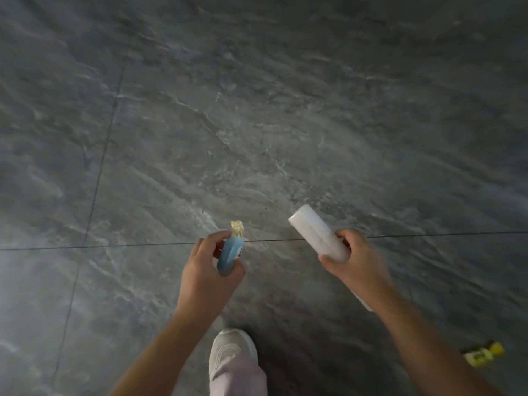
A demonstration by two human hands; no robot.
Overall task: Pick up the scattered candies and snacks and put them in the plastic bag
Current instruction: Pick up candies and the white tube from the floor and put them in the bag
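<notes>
Closest I see a white shoe (233,348); the left hand (205,270) grips a blue snack (230,254), the right hand (357,261) a rolled plastic bag (314,232); yellow candy (483,354) lies at four o'clock.

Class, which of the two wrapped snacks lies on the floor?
The yellow snack at lower right; the blue snack is held in the left hand.

The left grip (205,270) and right grip (357,261) are bare, and so are both forearms (160,347) as far back as the view's lower edge. One foot shows, in an off-white sneaker (233,350) with a rounded toe and curved seam lines across the upper. A pale lilac-pink trouser leg (243,378) drapes loosely over its top, creased at the hem
</notes>
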